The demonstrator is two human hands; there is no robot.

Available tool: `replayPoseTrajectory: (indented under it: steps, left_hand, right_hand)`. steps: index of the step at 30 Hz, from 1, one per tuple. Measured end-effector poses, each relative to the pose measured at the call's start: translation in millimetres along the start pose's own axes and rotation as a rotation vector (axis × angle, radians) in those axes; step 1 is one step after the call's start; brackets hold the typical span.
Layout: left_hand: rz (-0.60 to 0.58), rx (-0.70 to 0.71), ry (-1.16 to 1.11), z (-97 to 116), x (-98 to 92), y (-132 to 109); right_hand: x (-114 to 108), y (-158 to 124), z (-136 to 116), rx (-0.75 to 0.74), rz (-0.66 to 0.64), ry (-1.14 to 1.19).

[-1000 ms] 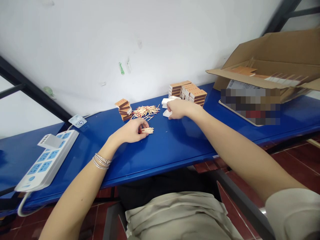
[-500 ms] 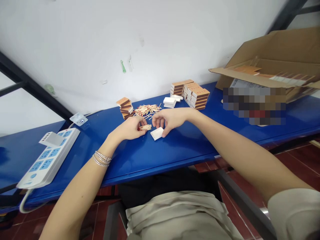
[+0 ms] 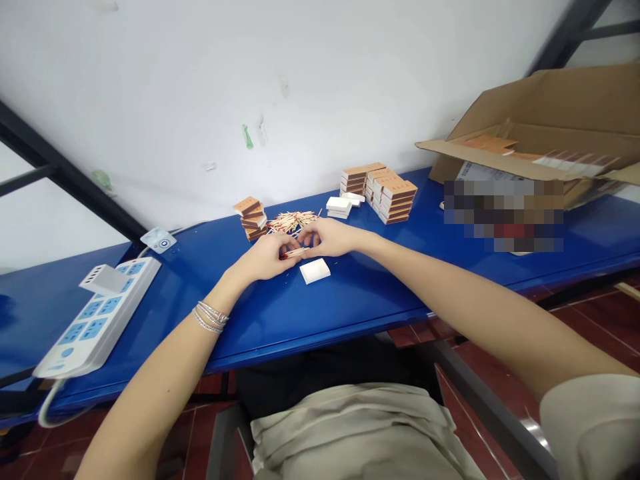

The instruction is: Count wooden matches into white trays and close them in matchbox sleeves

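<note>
My L hand (image 3: 263, 259) and R hand (image 3: 327, 239) are together over the table, fingers meeting in the middle. L thumb + fingers are closed on a small bundle of wooden matches (image 3: 294, 253): thin, pale sticks, side by side, red heads showing at the L end. R fingertips (image 3: 306, 241) come against the bundle from the other side; can't tell if they're pinching or only touching.

Just below my R hand, a white matchbox tray (image 3: 315, 271) lies flat on the glossy blue table (image 3: 360, 303): smooth, plain, rectangular. Just past my hands is a loose heap of matches (image 3: 293, 221), sticks crisscrossed. L of it, a slightly skewed stack of orange-brown matchboxes (image 3: 251, 219). R of it, more white trays (image 3: 339, 207) in a low stack, then neat blocks of orange-brown boxes (image 3: 391, 199) w/ crisp square edges.

Thin metal bracelets (image 3: 210, 318) circle my L wrist. Far L on the table, a white plastic power strip (image 3: 95, 319) w/ blue panels. Far R, a corrugated cardboard carton (image 3: 540, 127), flaps open, partly hidden by a pixelated patch (image 3: 503, 217).
</note>
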State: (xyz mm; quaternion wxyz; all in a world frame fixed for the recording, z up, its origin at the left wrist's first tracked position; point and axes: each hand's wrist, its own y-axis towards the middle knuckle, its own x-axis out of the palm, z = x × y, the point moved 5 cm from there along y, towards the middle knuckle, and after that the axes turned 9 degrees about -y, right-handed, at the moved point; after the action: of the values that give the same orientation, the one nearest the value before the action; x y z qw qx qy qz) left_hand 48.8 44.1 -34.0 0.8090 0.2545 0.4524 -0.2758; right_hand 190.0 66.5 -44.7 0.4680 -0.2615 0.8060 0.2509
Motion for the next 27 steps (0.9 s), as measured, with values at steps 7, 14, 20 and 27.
replayPoseTrajectory:
  steps: [7, 14, 20, 27]
  left_hand:
    - [0.007, 0.035, 0.050, 0, 0.6, 0]
    - [-0.034, 0.092, 0.185, 11, 7.4, 0]
    - [-0.055, 0.061, 0.366, 12, 14.4, 2]
    - [-0.019, 0.077, 0.318, 8, 16.8, 3]
  right_hand:
    - [2, 1, -2, 0.030, -0.016, -0.091]
    - [1, 2, -5, 0.066, 0.023, -0.180]
    - [6, 4, -7, 0.030, 0.002, -0.286]
    - [11, 2, -9, 0.048, -0.062, -0.330]
